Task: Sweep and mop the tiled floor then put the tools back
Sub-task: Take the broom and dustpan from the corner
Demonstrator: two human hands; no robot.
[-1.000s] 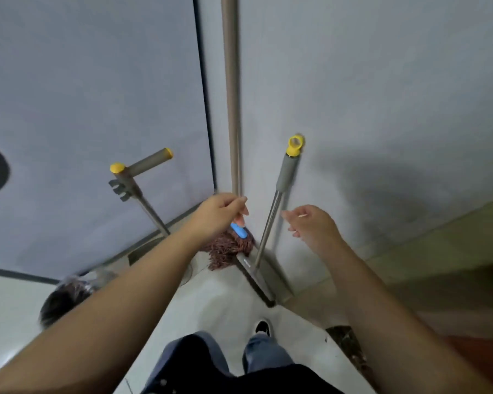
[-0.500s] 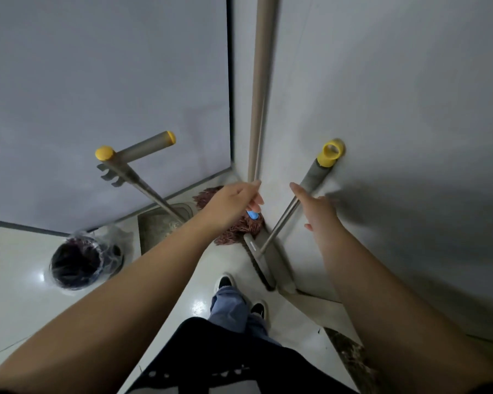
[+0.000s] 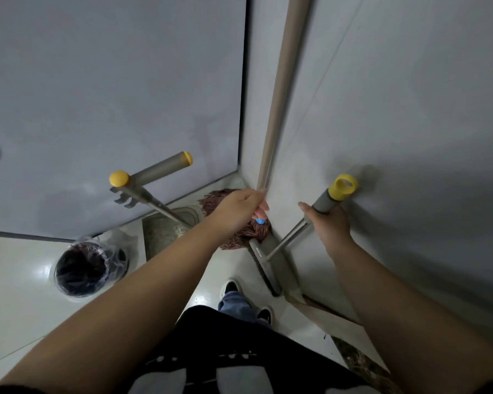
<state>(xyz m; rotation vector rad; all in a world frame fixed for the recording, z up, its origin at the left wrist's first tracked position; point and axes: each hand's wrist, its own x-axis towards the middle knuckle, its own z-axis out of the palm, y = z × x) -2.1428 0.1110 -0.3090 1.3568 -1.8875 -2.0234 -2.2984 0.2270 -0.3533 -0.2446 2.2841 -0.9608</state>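
In a corner of grey walls, a mop with a long tan handle (image 3: pixel 279 95) stands upright, its brown string head (image 3: pixel 234 240) on the pale tiled floor. My left hand (image 3: pixel 236 209) grips the handle low down, just above a blue collar (image 3: pixel 260 221). A broom leans on the right wall, with a grey grip, a yellow cap (image 3: pixel 343 186) and a dark head (image 3: pixel 265 270) on the floor. My right hand (image 3: pixel 329 223) holds its grey grip just under the cap. A dustpan (image 3: pixel 168 227) with a yellow-capped handle (image 3: pixel 143 187) stands left of the mop.
A round bin (image 3: pixel 88 268) lined with a clear plastic bag sits on the floor at the left. My legs and shoes (image 3: pixel 231 288) stand right behind the broom head. A dark patterned strip (image 3: pixel 362 362) runs along the right wall's base.
My right hand has reached the broom and closed round its grey grip. My left hand stays on the mop handle. The view has moved closer to the corner.
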